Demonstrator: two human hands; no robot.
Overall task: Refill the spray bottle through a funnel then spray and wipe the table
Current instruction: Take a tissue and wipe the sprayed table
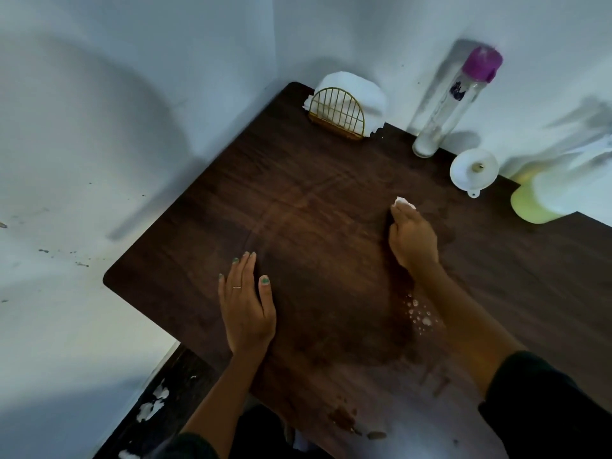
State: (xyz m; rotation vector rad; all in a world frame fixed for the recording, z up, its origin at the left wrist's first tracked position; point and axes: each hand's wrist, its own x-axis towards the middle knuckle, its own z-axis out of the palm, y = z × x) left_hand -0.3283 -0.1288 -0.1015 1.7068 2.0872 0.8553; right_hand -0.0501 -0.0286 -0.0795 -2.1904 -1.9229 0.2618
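Observation:
My right hand (pixel 412 238) is closed on a crumpled white tissue (pixel 404 203) and presses it against the dark wooden table (pixel 314 180) right of centre. My left hand (pixel 246 304) lies flat on the table, fingers together, holding nothing. Foamy droplets (pixel 420 313) sit on the wood beside my right forearm, and faint wet streaks cross the middle. A white funnel (pixel 474 169) lies at the back edge. The spray bottle (pixel 553 190), whitish with yellow-green liquid, stands at the far right, blurred and partly cut off.
A gold wire holder with white napkins (pixel 344 109) stands at the back corner. A tall clear bottle with a purple cap (pixel 455 101) leans by the wall. White walls enclose the table's back and left. Brown stains (pixel 344 419) mark the near edge.

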